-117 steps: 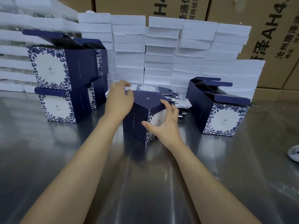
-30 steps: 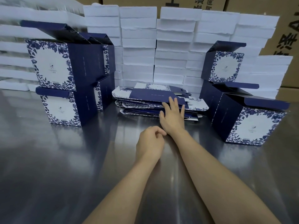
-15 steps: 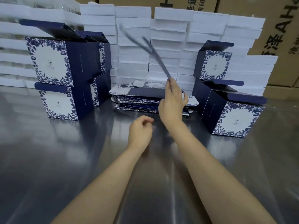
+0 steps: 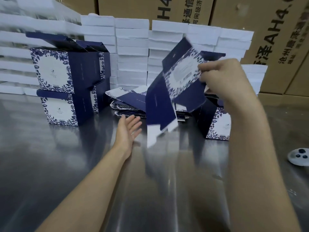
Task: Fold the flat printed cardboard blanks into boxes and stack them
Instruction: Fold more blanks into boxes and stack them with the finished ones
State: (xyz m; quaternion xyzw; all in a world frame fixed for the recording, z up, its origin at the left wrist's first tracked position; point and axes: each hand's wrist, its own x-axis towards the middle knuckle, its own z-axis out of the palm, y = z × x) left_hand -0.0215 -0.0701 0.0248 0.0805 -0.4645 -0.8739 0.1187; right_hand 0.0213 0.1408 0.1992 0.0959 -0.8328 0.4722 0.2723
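My right hand (image 4: 224, 81) is raised above the table and grips one flat navy blank with a blue floral panel (image 4: 173, 87); the blank hangs tilted and motion-blurred, its white flaps pointing down. My left hand (image 4: 128, 131) is open, palm up, just left of the blank's lower end, not touching it. Behind lies the pile of flat blanks (image 4: 128, 102). Folded boxes stand stacked two high at the left (image 4: 66, 87). Another folded box (image 4: 217, 123) stands at the right, partly hidden by my right arm.
The steel table (image 4: 66, 173) is shiny. Stacks of white foam trays (image 4: 132, 47) form a wall at the back, with brown shipping cartons (image 4: 275, 39) behind them. A small white object with blue dots (image 4: 299, 156) lies at the right edge.
My right hand lifted one blank off the pile and swung it up and toward me. My left hand uncurled and now lies open beside the blank.
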